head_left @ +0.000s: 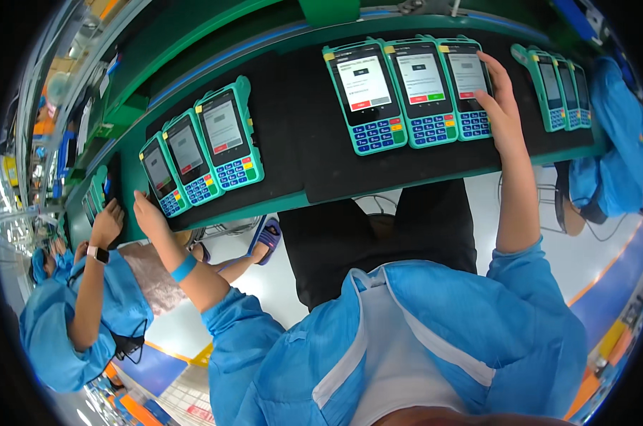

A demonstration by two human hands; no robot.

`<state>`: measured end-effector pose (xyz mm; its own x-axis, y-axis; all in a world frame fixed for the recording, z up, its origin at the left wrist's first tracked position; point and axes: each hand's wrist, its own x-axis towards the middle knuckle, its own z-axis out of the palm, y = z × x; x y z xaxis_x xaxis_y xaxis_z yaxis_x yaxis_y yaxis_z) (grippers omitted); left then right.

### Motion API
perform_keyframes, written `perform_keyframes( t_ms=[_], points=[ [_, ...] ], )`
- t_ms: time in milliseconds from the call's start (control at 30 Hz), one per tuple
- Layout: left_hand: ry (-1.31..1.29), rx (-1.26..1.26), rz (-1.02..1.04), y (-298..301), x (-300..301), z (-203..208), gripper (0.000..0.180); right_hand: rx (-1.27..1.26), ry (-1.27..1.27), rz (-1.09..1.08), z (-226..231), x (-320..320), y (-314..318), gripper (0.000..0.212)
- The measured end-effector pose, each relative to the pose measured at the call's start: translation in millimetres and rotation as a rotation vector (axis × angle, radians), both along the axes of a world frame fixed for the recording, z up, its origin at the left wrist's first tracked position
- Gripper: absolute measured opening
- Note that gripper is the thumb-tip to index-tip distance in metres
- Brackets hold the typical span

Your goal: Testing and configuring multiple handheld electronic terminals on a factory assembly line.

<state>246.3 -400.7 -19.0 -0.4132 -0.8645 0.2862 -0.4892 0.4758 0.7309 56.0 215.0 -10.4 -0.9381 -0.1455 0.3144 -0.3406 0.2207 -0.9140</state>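
Three teal handheld payment terminals [413, 78] lie side by side in front of me, with lit screens and blue keypads. Over the rightmost terminal [466, 69] of that row is my right hand [504, 106]. Its thumb touches the lower screen, and a finger reaches the upper right edge, apart from the thumb. Another row of three lit terminals [220, 131] lies tilted to the left. Beside the lower left edge of its leftmost terminal [158, 170] is my left hand [149, 214], its fingers stretched out. A blue band circles my left wrist.
Black mats [286, 135] cover the green-edged bench. More terminals [563, 92] lie at the far right, close to a blue sleeve [616, 128]. On my left, a co-worker's hand [107, 224] is near another terminal [93, 199]. A green shelf rail [193, 53] runs behind.
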Motion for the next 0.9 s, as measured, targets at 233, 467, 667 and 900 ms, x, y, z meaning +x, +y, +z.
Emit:
perform_keyframes(
  t_ms=[233, 467, 667, 900],
  points=[
    [0.38, -0.331, -0.586, 179.7, -52.4, 61.5, 0.038, -0.092, -0.094, 0.055, 6.5, 5.1, 1.9, 0.051],
    [0.235, 0.106, -0.916, 322.7, -159.4, 44.6, 0.064, -0.129, -0.065, 0.06, 8.8, 5.1, -0.5, 0.051],
    [0.186, 0.093, -0.972, 330.1, -177.4, 15.7, 0.059, -0.111, -0.038, 0.064, 6.4, 6.0, 2.1, 0.052],
    [0.217, 0.122, -0.982, 328.8, -178.7, 6.2, 0.057, -0.014, 0.032, 0.0, 5.8, 4.8, 0.4, 0.055]
  ],
)
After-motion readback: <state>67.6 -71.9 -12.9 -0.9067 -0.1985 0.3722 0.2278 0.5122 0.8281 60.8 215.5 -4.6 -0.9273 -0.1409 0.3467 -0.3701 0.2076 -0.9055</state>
